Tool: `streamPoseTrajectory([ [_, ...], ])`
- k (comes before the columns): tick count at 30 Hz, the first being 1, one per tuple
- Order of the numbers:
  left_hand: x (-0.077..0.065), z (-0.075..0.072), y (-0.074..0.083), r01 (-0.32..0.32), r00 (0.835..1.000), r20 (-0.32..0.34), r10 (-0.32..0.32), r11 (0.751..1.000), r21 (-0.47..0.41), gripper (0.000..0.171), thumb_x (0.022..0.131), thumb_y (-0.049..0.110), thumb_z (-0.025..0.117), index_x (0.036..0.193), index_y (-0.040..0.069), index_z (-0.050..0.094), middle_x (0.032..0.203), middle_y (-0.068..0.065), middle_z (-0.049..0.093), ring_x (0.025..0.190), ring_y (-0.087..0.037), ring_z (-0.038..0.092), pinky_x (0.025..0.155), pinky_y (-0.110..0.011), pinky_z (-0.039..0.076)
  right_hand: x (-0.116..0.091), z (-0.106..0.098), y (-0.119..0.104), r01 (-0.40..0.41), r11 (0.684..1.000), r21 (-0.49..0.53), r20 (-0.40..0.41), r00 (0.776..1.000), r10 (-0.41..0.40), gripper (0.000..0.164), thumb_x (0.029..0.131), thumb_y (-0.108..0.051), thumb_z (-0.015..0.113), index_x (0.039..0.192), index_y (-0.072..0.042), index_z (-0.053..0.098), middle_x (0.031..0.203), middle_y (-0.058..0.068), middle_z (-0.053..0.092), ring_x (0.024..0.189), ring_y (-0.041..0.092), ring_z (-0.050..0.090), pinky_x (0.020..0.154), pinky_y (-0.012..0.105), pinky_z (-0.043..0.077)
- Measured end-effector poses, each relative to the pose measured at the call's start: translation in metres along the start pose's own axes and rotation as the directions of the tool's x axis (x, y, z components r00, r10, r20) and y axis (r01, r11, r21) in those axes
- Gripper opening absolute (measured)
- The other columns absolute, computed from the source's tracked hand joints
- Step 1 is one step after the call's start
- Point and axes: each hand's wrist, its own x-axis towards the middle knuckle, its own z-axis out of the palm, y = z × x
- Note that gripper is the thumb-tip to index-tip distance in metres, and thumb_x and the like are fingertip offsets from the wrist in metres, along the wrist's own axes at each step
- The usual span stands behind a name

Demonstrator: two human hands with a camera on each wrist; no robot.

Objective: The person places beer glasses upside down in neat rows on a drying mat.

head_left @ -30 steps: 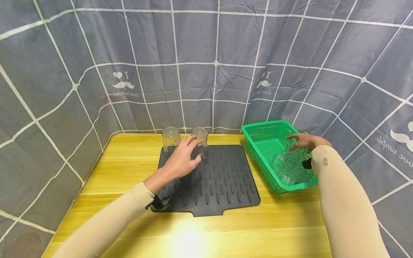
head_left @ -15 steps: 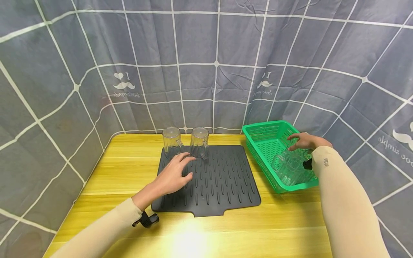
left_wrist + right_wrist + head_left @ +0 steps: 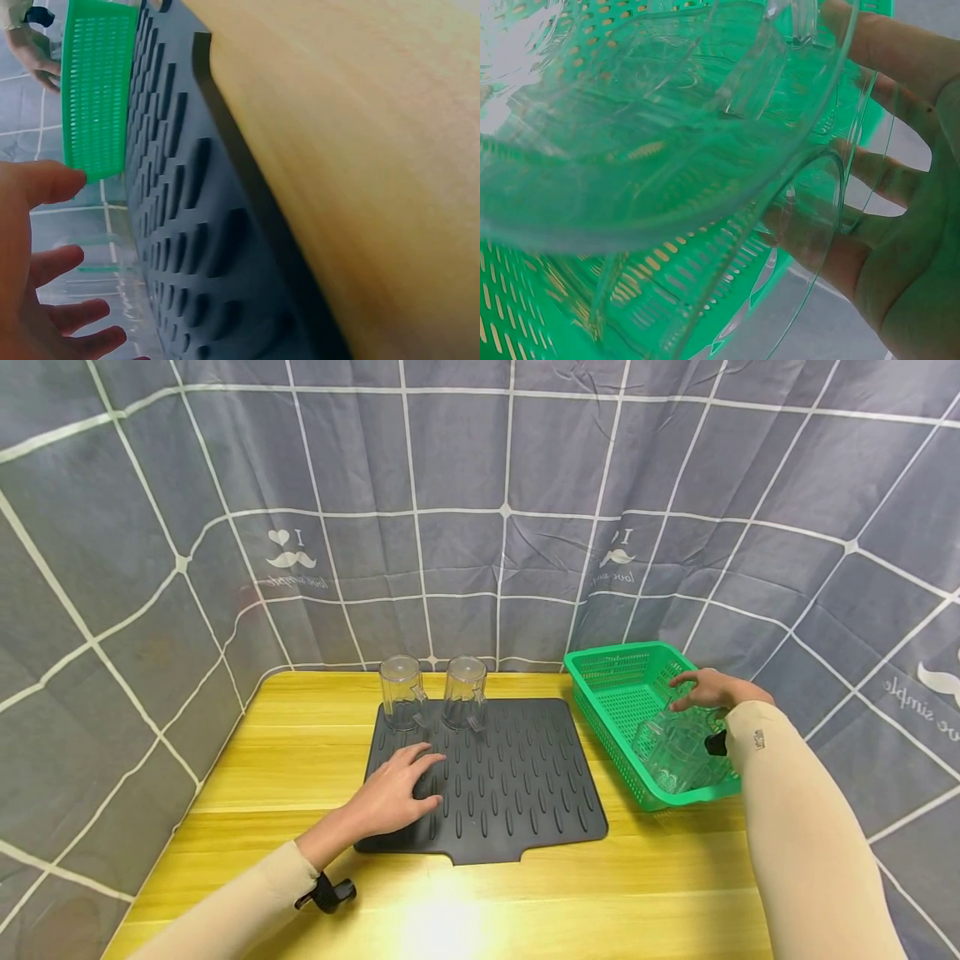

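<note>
My left hand [image 3: 393,793] hovers over the left part of a black ridged drying mat [image 3: 517,785], fingers spread and holding nothing. Two clear glass mugs [image 3: 401,695] stand side by side at the mat's far left, apparently bottom up. Over the right side of a green plastic basket [image 3: 606,739] is my right hand [image 3: 708,689], its fingers loosely bent and spread. Several glass mugs [image 3: 675,758] lie in the basket below it. In the right wrist view the fingers [image 3: 889,176] show through and beside a clear glass rim [image 3: 832,161]; whether they touch it is unclear.
The mat lies on a yellow wood-grain table [image 3: 585,902]. A grey curtain [image 3: 457,552] with white grid lines rises behind the table and along both sides. The basket stands to the right of the mat, its rim raised above the table.
My left hand has drawn back from the right-hand mug on the mat, moving toward me and to the left. My right hand stays at the basket.
</note>
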Motion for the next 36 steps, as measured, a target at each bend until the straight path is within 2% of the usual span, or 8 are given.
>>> streamPoseTrajectory([
  [7, -0.003, 0.010, -0.005, 0.010, 0.997, 0.072, -0.010, 1.000, -0.001, 0.073, 0.088, 0.047, 0.075, 0.150, 0.017, 0.049, 0.160, -0.018, 0.033, 0.148, -0.042, 0.031, 0.113, -0.066, 0.031, 0.002, 0.001, -0.001, -0.015, 0.999, 0.031, 0.000, 1.000, 0.015, 0.068, 0.095, -0.033, 0.069, 0.148, 0.001, 0.043, 0.149, 0.042, 0.028, 0.119, 0.046, 0.047, 0.070, 0.038, 0.052],
  [13, -0.005, 0.017, -0.010, 0.036, 0.992, 0.120, -0.038, 0.999, 0.018, 0.077, 0.086, 0.051, 0.075, 0.151, 0.019, 0.048, 0.162, -0.019, 0.030, 0.151, -0.043, 0.023, 0.117, -0.066, 0.022, 0.001, 0.001, -0.003, -0.024, 0.999, 0.038, 0.001, 1.000, 0.024, 0.069, 0.095, -0.034, 0.070, 0.148, 0.001, 0.042, 0.149, 0.042, 0.028, 0.121, 0.049, 0.047, 0.071, 0.038, 0.053],
  [18, -0.006, 0.022, -0.015, 0.046, 0.990, 0.130, -0.050, 0.998, 0.037, 0.078, 0.085, 0.052, 0.076, 0.150, 0.020, 0.048, 0.162, -0.019, 0.029, 0.151, -0.043, 0.022, 0.117, -0.066, 0.022, 0.001, 0.000, -0.004, -0.028, 0.999, 0.044, -0.001, 1.000, 0.028, 0.071, 0.095, -0.035, 0.070, 0.149, 0.001, 0.041, 0.151, 0.042, 0.022, 0.126, 0.055, 0.043, 0.073, 0.042, 0.055],
  [28, -0.004, 0.027, -0.019, 0.046, 0.986, 0.154, -0.058, 0.996, 0.079, 0.082, 0.083, 0.058, 0.076, 0.151, 0.021, 0.048, 0.163, -0.017, 0.027, 0.152, -0.042, 0.020, 0.117, -0.067, 0.021, 0.002, 0.001, -0.001, -0.003, 0.999, 0.032, -0.024, 1.000, 0.004, 0.069, 0.095, -0.033, 0.070, 0.147, 0.002, 0.043, 0.150, 0.042, 0.026, 0.128, 0.055, 0.043, 0.080, 0.044, 0.054],
  [36, -0.002, 0.030, -0.019, 0.051, 0.985, 0.164, -0.060, 0.997, 0.059, 0.083, 0.081, 0.059, 0.077, 0.149, 0.020, 0.050, 0.164, -0.017, 0.026, 0.152, -0.042, 0.019, 0.117, -0.067, 0.021, 0.002, 0.001, 0.005, -0.015, 0.998, 0.066, -0.017, 1.000, 0.017, 0.071, 0.095, -0.034, 0.069, 0.149, 0.001, 0.041, 0.150, 0.041, 0.026, 0.128, 0.056, 0.043, 0.078, 0.043, 0.056],
])
